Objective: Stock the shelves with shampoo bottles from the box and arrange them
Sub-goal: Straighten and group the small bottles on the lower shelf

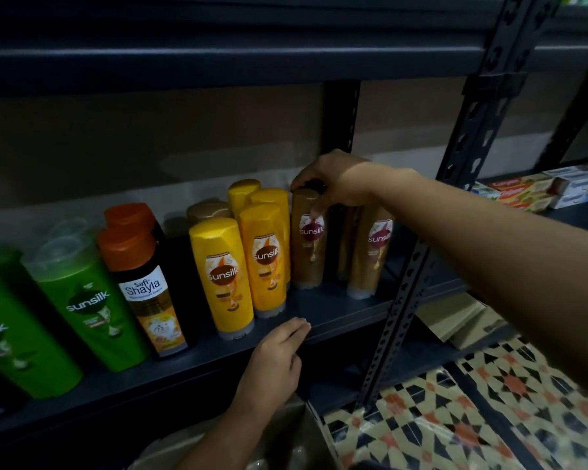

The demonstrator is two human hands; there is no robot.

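A dark shelf [336,308] carries rows of shampoo bottles: green ones [82,300] at the left, orange-capped black ones [146,293], yellow ones [230,276] and gold-brown ones [370,252] at the right. My right hand [336,179] grips the cap of a gold-brown bottle [309,242] standing upright beside the yellow row. My left hand [275,361] rests with straight fingers on the shelf's front edge, holding nothing. The cardboard box [286,435] with a plastic liner sits below at the bottom edge; what it holds is hidden.
A perforated metal upright [418,273] stands right of the bottles. Toothpaste cartons [537,191] lie on the neighbouring shelf at the right. Flat cardboard boxes [455,323] sit on a lower shelf. A patterned tile floor [472,418] shows below.
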